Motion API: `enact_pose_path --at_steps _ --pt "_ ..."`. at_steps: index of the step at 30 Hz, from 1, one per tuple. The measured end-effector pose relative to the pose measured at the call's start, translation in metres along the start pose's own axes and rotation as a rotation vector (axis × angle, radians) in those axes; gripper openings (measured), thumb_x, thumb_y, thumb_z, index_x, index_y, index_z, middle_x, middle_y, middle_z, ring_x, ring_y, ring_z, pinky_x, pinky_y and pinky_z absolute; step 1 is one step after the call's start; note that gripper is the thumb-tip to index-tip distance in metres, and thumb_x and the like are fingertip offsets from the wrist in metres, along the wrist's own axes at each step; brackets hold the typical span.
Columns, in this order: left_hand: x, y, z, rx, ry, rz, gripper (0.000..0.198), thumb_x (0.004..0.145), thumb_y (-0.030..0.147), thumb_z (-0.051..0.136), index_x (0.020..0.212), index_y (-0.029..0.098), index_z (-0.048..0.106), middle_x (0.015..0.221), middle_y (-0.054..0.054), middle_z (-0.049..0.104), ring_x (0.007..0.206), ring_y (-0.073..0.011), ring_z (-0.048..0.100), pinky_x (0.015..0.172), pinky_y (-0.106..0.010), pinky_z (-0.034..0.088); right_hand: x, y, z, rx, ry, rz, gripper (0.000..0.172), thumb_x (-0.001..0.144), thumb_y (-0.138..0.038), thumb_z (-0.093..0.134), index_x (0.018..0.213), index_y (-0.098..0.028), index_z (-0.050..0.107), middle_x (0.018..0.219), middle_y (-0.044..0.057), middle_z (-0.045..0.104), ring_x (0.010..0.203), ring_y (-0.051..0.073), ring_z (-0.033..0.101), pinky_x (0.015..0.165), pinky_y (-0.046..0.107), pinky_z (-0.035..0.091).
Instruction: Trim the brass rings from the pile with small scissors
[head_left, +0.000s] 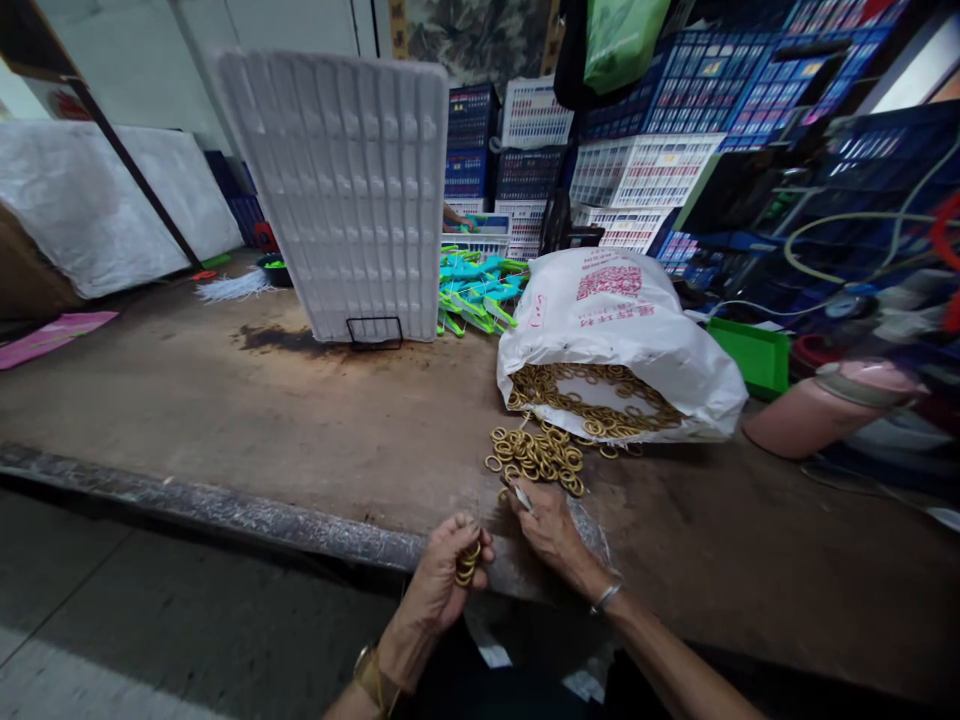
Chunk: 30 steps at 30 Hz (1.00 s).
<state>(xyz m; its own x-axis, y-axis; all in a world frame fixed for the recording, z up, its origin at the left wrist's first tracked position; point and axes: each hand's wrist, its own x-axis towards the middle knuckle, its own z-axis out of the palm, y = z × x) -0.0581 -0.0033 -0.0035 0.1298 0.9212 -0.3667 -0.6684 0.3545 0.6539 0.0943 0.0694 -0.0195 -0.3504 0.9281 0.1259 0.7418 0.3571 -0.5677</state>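
Note:
My left hand [448, 570] is closed near the table's front edge, pinching several brass-coloured rings [467, 567] that hang together below the fingertips. Just to its right, my right hand [551, 525] rests low over the table, fingers curled around a small slim tool [523, 498] with a pale part; its exact kind does not show. Its fingertips reach the near side of a loose pile of rings [540, 452]. Behind that pile lies a white woven sack [600, 310] on its side, its mouth facing me, with many more rings inside.
An upright ribbed pale plastic tray [352, 200] stands in a black wire holder [375, 332]. Blue and green plastic hangers [480, 285] are heaped beside it. To the right are a green tray [746, 357] and a pink bottle [832, 405]. Stacked crates [645, 170] fill the back.

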Motion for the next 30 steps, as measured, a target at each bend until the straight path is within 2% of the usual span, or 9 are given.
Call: enact_pose_path --at_steps 3,6,9,12,15,18,21,24,30 --pt "0.004 -0.003 0.002 0.149 0.066 0.079 0.032 0.064 0.040 0.065 0.081 0.016 0.050 0.062 0.002 0.053 0.048 -0.0072 0.049 0.035 -0.014 0.029 -0.014 -0.010 0.000 0.191 -0.058 0.006 0.021 0.081 -0.027 0.034 0.072 -0.019 0.051 0.062 -0.001 0.053 0.055 0.011 0.045 0.051 0.020 0.032" --pt "0.006 -0.005 0.003 0.351 0.116 0.128 0.036 0.067 0.044 0.061 0.088 0.016 0.051 0.051 0.006 0.048 0.037 -0.0049 0.038 0.033 -0.015 0.025 -0.023 -0.021 0.000 0.331 -0.106 0.051 0.026 0.082 -0.033 0.035 0.069 -0.018 0.051 0.058 -0.003 0.050 0.053 0.010 0.044 0.049 0.020 0.032" --pt "0.005 -0.005 0.005 0.512 0.125 0.155 0.026 0.070 0.040 0.058 0.075 0.015 0.054 0.044 0.007 0.042 0.035 -0.0041 0.031 0.035 -0.016 0.024 -0.026 -0.028 0.001 0.432 -0.117 0.099 0.029 0.081 -0.039 0.038 0.065 -0.018 0.050 0.055 -0.004 0.047 0.052 0.010 0.042 0.047 0.020 0.031" --pt "0.003 -0.003 0.008 0.596 0.128 0.264 0.021 0.071 0.034 0.056 0.062 0.015 0.054 0.047 0.006 0.043 0.041 -0.0051 0.034 0.042 -0.017 0.028 -0.024 -0.029 0.003 0.529 -0.143 0.169 0.036 0.080 -0.043 0.037 0.057 -0.017 0.046 0.051 -0.004 0.043 0.048 0.009 0.039 0.045 0.020 0.029" --pt "0.001 -0.002 0.010 0.663 0.098 0.351 0.020 0.073 0.030 0.055 0.060 0.015 0.056 0.052 0.003 0.048 0.047 -0.0065 0.038 0.047 -0.018 0.030 -0.021 -0.027 0.005 0.583 -0.164 0.258 0.039 0.080 -0.042 0.035 0.052 -0.017 0.044 0.046 -0.005 0.039 0.044 0.008 0.036 0.043 0.019 0.028" --pt "0.000 -0.003 0.009 0.631 0.065 0.296 0.021 0.073 0.033 0.054 0.063 0.015 0.055 0.050 0.005 0.045 0.043 -0.0055 0.035 0.044 -0.018 0.029 -0.019 -0.027 0.007 0.589 -0.154 0.289 0.037 0.078 -0.041 0.036 0.051 -0.017 0.045 0.046 -0.004 0.040 0.043 0.007 0.036 0.043 0.019 0.027" --pt "0.001 -0.005 0.006 0.551 0.042 0.141 0.026 0.072 0.041 0.053 0.067 0.016 0.052 0.047 0.007 0.040 0.037 -0.0041 0.031 0.037 -0.017 0.024 -0.019 -0.027 0.007 0.574 -0.128 0.285 0.035 0.077 -0.041 0.038 0.052 -0.017 0.045 0.048 -0.004 0.042 0.045 0.008 0.037 0.045 0.020 0.029" --pt "0.002 -0.005 0.004 0.475 -0.004 0.032 0.030 0.072 0.047 0.052 0.070 0.017 0.048 0.051 0.007 0.042 0.035 -0.0029 0.031 0.033 -0.015 0.020 -0.018 -0.029 0.006 0.561 -0.108 0.268 0.034 0.075 -0.041 0.039 0.053 -0.017 0.045 0.049 -0.003 0.044 0.047 0.008 0.038 0.047 0.021 0.030" --pt "0.001 -0.004 0.003 0.340 -0.071 -0.052 0.033 0.071 0.048 0.053 0.078 0.017 0.048 0.056 0.006 0.045 0.036 -0.0019 0.034 0.033 -0.014 0.017 -0.018 -0.033 0.005 0.614 -0.112 0.247 0.028 0.073 -0.038 0.041 0.056 -0.017 0.048 0.050 -0.003 0.045 0.048 0.009 0.039 0.048 0.021 0.030"
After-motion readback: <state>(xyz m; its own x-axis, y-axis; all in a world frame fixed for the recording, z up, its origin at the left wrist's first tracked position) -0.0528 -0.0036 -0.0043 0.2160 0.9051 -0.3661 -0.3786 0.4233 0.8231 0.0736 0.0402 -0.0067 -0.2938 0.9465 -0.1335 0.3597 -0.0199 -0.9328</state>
